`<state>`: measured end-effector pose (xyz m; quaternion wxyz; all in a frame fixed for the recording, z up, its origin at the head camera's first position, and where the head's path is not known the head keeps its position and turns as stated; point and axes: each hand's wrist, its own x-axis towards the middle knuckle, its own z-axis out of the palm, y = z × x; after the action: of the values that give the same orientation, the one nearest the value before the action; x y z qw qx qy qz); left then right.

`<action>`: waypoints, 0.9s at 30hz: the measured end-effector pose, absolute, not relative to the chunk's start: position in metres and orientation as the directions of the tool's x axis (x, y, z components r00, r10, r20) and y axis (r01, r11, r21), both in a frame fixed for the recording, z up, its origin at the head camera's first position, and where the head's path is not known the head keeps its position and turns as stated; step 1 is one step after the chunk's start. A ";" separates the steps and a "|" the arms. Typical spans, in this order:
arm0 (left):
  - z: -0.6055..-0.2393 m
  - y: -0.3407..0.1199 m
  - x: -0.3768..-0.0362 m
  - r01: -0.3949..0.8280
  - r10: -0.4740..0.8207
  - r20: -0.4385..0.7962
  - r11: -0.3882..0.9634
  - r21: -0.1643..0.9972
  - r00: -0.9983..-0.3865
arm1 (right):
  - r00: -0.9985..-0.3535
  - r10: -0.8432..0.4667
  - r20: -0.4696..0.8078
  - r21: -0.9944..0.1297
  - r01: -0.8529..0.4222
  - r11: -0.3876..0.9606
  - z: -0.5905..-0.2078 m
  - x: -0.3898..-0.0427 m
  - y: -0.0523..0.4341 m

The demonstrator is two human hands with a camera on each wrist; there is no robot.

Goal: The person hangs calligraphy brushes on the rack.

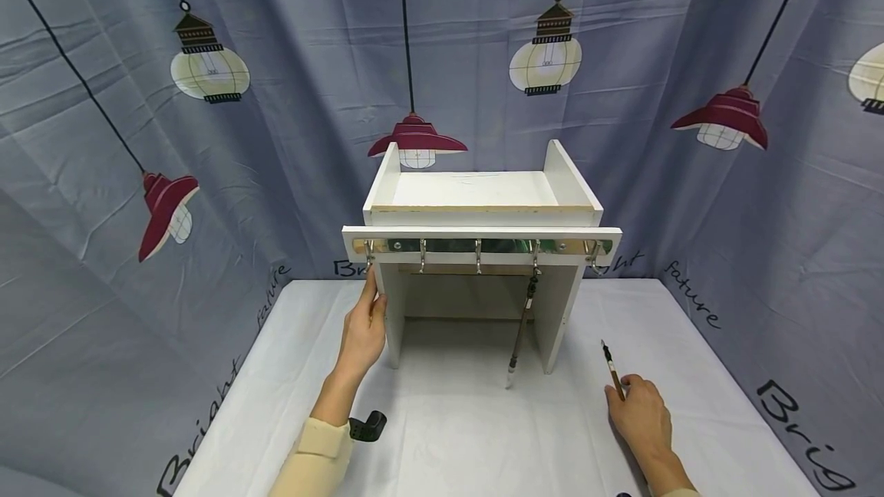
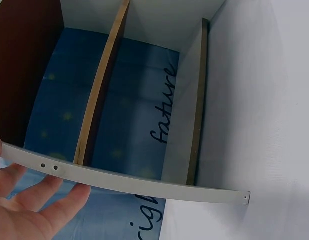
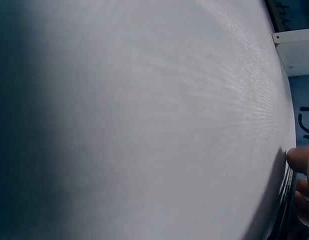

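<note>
A small white shelf [image 1: 483,217] with a hook rail [image 1: 456,246] across its front stands on the table. My left hand [image 1: 364,328] holds its left side panel [image 2: 144,184]; the fingers lie along the outer face, and the thumb is at the front edge. From a hook near the rail's right end hangs a calligraphy brush [image 1: 522,320], pale tip downward. My right hand [image 1: 642,413] pinches another dark calligraphy brush [image 1: 611,370] low over the table, to the right of the shelf. In the right wrist view that brush is mostly hidden beside the fingers [image 3: 300,160].
White cloth covers the table [image 1: 456,443]. Grey-blue curtains [image 1: 311,44] printed with lamps and lettering surround it on the left, back and right. Several metal hooks [image 1: 478,258] project from the rail. A black wrist camera [image 1: 369,426] sits at the left sleeve.
</note>
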<state>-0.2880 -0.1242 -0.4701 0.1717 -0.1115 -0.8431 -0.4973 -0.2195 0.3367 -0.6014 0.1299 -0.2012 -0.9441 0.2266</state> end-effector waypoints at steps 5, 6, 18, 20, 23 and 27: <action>-0.469 -0.124 -0.288 0.360 0.018 0.401 0.477 0.802 -0.916 | -0.894 0.421 0.153 -0.468 0.310 0.828 -0.601 -0.220 0.338; -0.469 -0.124 -0.288 0.360 0.019 0.400 0.475 0.803 -0.916 | -0.896 0.418 0.152 -0.465 0.308 0.830 -0.602 -0.220 0.338; -0.469 -0.124 -0.287 0.362 0.016 0.403 0.472 0.804 -0.915 | -0.894 0.413 0.177 -0.468 0.292 0.834 -0.603 -0.220 0.339; -0.469 -0.124 -0.287 0.362 0.016 0.403 0.472 0.804 -0.915 | -0.889 0.421 0.179 -0.471 0.298 0.830 -0.602 -0.219 0.337; -0.470 -0.124 -0.288 0.361 0.016 0.402 0.474 0.803 -0.915 | -0.884 0.430 0.186 -0.477 0.302 0.826 -0.601 -0.218 0.335; -0.471 -0.125 -0.288 0.356 0.015 0.399 0.481 0.801 -0.917 | -0.879 0.425 0.218 -0.495 0.276 0.824 -0.597 -0.214 0.333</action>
<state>-0.2881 -0.1249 -0.4709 0.1715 -0.1100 -0.8432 -0.4975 -0.2138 0.3330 -0.5974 0.1613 -0.1862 -0.9412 0.2312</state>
